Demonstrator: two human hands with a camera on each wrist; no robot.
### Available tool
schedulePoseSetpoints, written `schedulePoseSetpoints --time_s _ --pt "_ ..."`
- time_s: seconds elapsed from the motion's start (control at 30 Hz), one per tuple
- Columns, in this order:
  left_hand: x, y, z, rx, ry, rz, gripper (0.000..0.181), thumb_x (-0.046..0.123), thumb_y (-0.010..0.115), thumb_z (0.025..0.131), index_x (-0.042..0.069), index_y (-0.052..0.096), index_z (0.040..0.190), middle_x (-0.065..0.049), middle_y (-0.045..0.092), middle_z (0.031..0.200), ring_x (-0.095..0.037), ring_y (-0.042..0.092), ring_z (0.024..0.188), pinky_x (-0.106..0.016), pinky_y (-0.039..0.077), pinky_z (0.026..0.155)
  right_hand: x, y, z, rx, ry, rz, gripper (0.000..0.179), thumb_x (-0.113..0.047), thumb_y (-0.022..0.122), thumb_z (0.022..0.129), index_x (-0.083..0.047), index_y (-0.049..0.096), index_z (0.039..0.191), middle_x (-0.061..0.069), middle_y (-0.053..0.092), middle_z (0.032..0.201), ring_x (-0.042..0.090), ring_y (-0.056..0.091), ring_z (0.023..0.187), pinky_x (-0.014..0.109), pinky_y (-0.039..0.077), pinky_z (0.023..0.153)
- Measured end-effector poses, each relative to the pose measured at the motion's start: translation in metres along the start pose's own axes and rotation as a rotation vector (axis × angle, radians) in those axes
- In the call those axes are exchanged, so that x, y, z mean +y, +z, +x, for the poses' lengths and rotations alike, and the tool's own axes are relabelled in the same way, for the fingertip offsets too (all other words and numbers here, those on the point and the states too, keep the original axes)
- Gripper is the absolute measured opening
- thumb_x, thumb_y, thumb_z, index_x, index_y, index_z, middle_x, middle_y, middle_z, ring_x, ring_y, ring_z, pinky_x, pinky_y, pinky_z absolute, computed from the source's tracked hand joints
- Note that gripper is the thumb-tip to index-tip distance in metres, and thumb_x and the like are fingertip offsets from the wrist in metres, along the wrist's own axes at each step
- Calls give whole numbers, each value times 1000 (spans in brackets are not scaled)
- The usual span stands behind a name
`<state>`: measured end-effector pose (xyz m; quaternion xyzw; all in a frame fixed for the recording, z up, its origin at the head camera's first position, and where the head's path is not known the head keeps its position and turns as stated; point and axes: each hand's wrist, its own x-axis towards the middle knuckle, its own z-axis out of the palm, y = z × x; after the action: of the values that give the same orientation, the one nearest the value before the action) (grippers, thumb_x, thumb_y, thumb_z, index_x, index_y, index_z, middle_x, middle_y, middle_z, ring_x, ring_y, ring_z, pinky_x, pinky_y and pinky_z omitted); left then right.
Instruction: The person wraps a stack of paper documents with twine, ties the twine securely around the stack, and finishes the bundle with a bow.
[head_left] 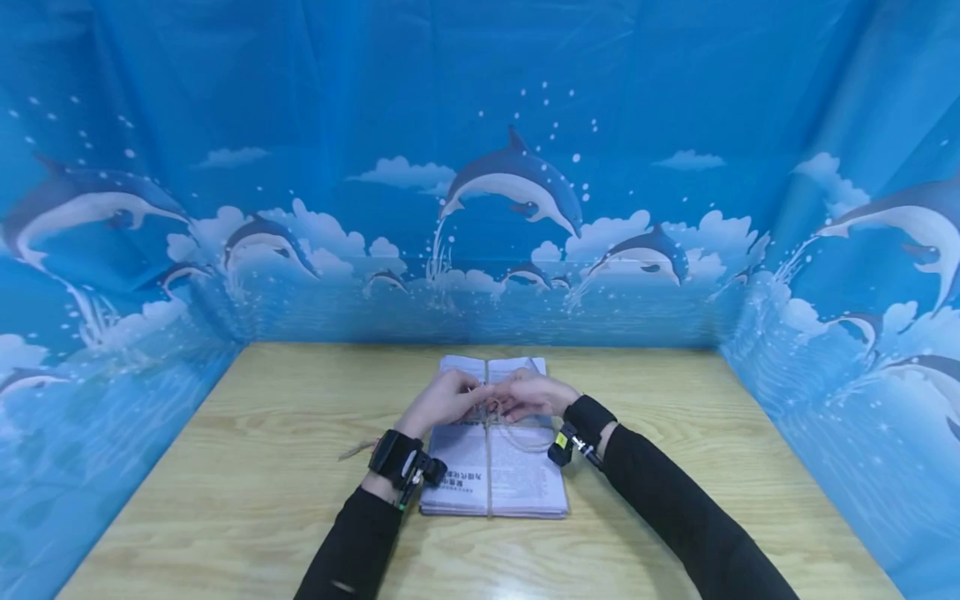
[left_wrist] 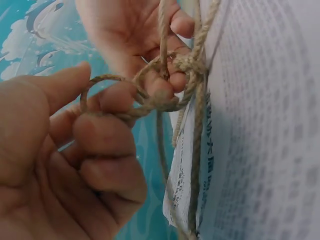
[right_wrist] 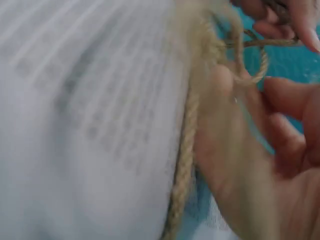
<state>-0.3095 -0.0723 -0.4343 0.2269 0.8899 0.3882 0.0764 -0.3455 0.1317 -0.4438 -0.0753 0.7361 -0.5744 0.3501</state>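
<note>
A stack of printed paper sheets point(head_left: 521, 483) lies on the table, bound lengthwise and crosswise with twine point(head_left: 489, 479). Over the crossing, my left hand point(head_left: 450, 398) pinches a small loop of twine point(left_wrist: 106, 77) between thumb and curled fingers. My right hand point(head_left: 536, 393) is at the knot point(left_wrist: 190, 65) from the other side, its fingers bent among the strands. In the right wrist view, a fingertip point(right_wrist: 222, 80) presses at the loop beside the knot, while a blurred strand crosses in front of the palm. Both hands partly cover the tie in the head view.
A light wood-grain table point(head_left: 300, 400) carries the stack. Beyond it and at both sides hangs a blue curtain point(head_left: 337, 192) printed with dolphins. A thin twine-coloured piece point(head_left: 356, 450) with a reddish part lies left of the stack, near the left wrist.
</note>
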Motion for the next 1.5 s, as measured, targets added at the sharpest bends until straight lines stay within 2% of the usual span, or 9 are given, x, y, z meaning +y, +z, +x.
schedulePoseSetpoints --time_s 0.27,0.47,0.63,0.7,0.83,1.0,1.17,1.27,1.5 --pt "4 6 -5 -3 -177 59 32 35 60 97 8 63 79 1 54 55 -14 49 46 -27 37 44 7 -5 2 122 -135 -241 21 1 54 95 2 67 112 4 64 75 9 43 51 24 34 49" --pt "12 12 -9 -34 -295 117 22 25 65 91 12 56 76 0 54 60 -15 52 51 -28 39 46 7 -6 3 69 -264 -495 14 -2 56 96 1 68 102 6 65 77 9 56 57 25 47 51" --pt "17 19 -10 -6 -247 223 41 26 64 92 16 44 58 5 35 51 -12 37 45 -26 28 45 0 0 2 55 -525 -965 12 -14 62 96 -13 73 100 0 72 88 6 62 71 24 51 67" --pt "17 22 -11 24 -191 251 40 26 66 92 15 44 60 5 34 52 -11 37 46 -25 28 45 -1 3 2 88 -587 -1069 11 -15 64 95 -16 75 99 -3 73 92 6 64 79 24 51 74" --pt "16 21 -11 44 -123 265 38 34 66 93 13 48 67 4 39 57 -12 41 48 -26 31 46 -2 4 1 130 -616 -1104 14 -11 63 95 -17 75 96 -3 73 91 9 66 81 27 53 76" --pt "15 18 -10 8 -137 287 44 39 50 102 15 49 65 3 39 56 -14 40 49 -28 31 49 -2 -2 0 114 -581 -1073 19 -7 59 96 -17 75 101 -2 73 95 7 63 77 29 51 74" --pt "14 18 -9 28 -152 351 41 29 63 96 16 45 61 4 38 55 -13 41 49 -27 32 48 -2 -5 3 136 -571 -1138 19 -7 58 94 -18 73 89 -4 69 83 5 57 69 27 49 71" --pt "15 19 -9 36 -103 428 41 25 66 92 16 44 58 3 42 55 -14 44 50 -29 35 50 -2 -5 3 145 -569 -1156 22 -4 56 92 -18 74 92 -3 71 86 7 58 69 28 49 71" --pt "15 22 -9 22 -24 592 28 27 63 94 15 55 70 0 56 68 -17 53 64 -33 42 60 -3 -3 2 154 -531 -1147 29 0 53 91 -13 75 105 2 74 102 16 69 91 32 54 82"
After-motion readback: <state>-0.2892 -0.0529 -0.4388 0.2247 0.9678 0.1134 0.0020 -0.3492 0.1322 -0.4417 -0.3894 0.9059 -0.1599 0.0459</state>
